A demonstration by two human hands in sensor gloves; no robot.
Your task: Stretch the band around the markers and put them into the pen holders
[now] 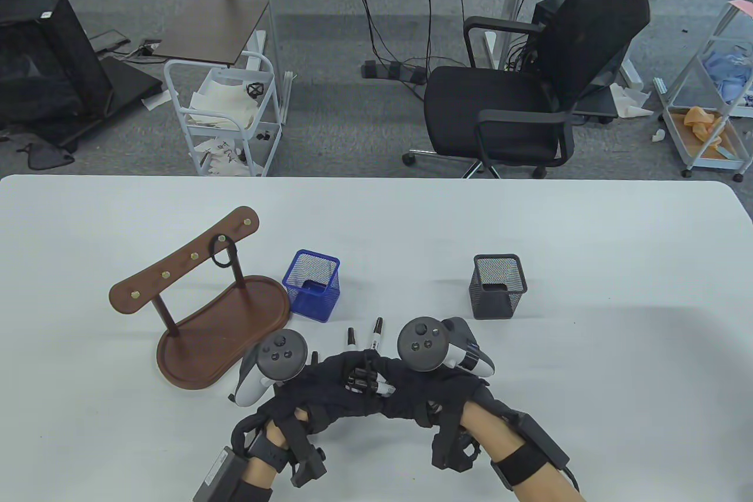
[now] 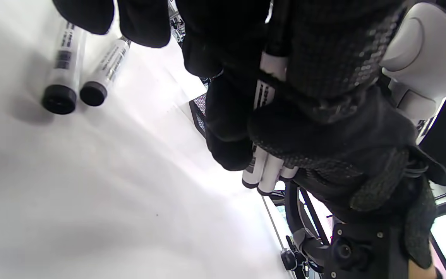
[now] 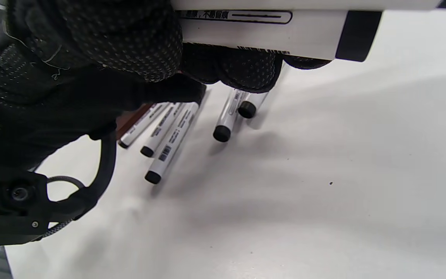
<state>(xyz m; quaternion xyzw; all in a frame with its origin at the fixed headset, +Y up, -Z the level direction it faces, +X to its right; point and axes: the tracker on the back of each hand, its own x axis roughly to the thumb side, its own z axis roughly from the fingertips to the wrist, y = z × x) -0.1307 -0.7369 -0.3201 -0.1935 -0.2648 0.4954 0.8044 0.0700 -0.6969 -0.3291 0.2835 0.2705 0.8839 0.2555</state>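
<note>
My left hand (image 1: 332,379) and right hand (image 1: 412,391) meet at the table's front middle. Together they grip a bundle of white markers with black ends (image 1: 369,379). In the left wrist view three marker ends (image 2: 265,172) stick out below the right hand's curled fingers (image 2: 227,128). One more marker (image 3: 269,35) runs close along the top of the right wrist view. Two loose markers (image 1: 375,334) lie just beyond the hands, their near ends under my left fingertips (image 2: 141,23). Farther back stand a blue mesh pen holder (image 1: 312,284) and a black one (image 1: 499,285).
A wooden peg rack on an oval base (image 1: 220,331) stands left of the blue holder, with a black band (image 1: 222,253) hanging on one peg. Beyond the table's far edge are an office chair (image 1: 529,96) and a white cart (image 1: 226,119).
</note>
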